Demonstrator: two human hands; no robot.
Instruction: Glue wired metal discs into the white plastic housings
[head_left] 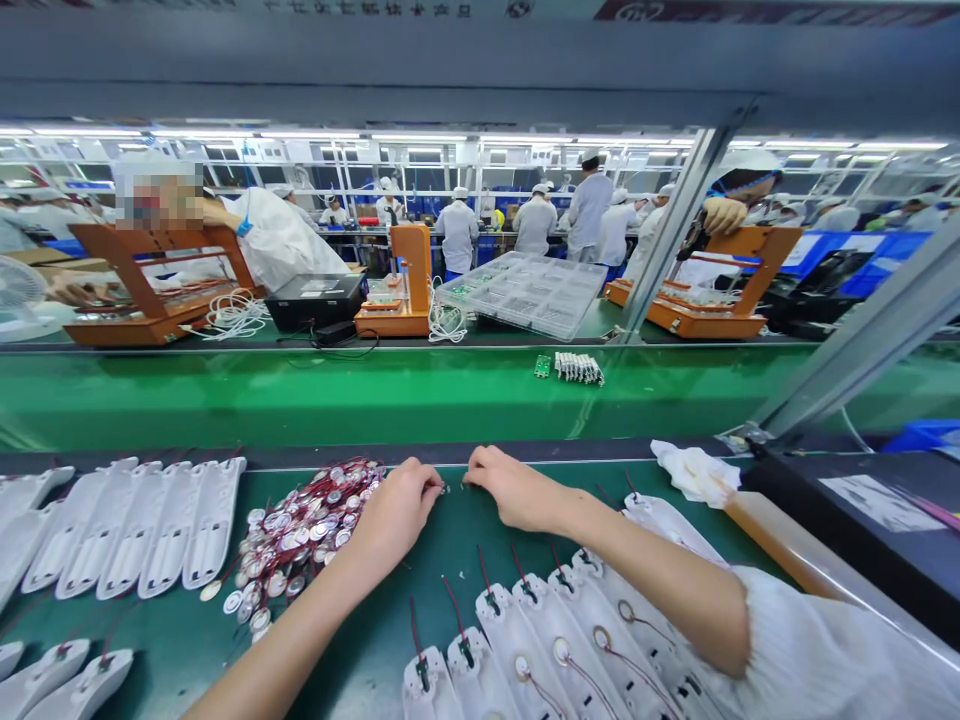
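Note:
My left hand is closed in a pinch near the bench's back edge, with a tiny pale bit at its fingertips that is too small to name. Facing it across a short gap, my right hand also pinches, and whatever it holds cannot be made out. Beside my left wrist lies a heap of round metal discs with red wires. Below my right forearm stands a row of white plastic shells. Red wires rise from their ends, and several hold a brass-coloured disc.
More white shells line the left side. Crumpled white tissue lies at right, near a black box. Beyond the bench runs a green belt carrying small circuit boards. Co-workers and orange fixtures are across it; a metal post slants at right.

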